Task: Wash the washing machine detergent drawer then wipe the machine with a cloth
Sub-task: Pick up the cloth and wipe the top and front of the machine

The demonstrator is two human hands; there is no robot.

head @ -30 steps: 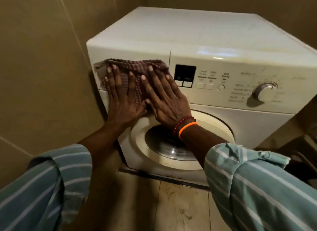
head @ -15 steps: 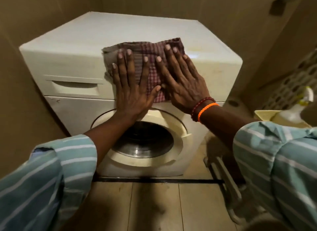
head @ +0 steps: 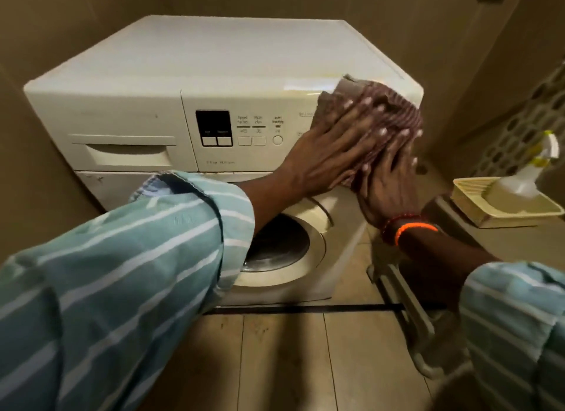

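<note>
- Your cloth (head: 371, 105), a brown checked one, lay bunched against the right end of the washing machine (head: 214, 68) control panel, its top edge folded over the front upper corner.
- Your left hand (head: 327, 154) pressed it flat, fingers straight and spread, pointing right and up.
- Your right hand (head: 388, 178) pressed beside it, fingers straight, pointing up; they overlapped the left fingertips.
- The detergent drawer (head: 128, 154) sat closed at the panel's left end, its long side running left to right.
- The round door (head: 305, 251) was shut; the drum looked dark.
- A cream tray (head: 470, 196) stood to the right, holding a spray bottle (head: 526, 172) leaning nozzle-up.
</note>
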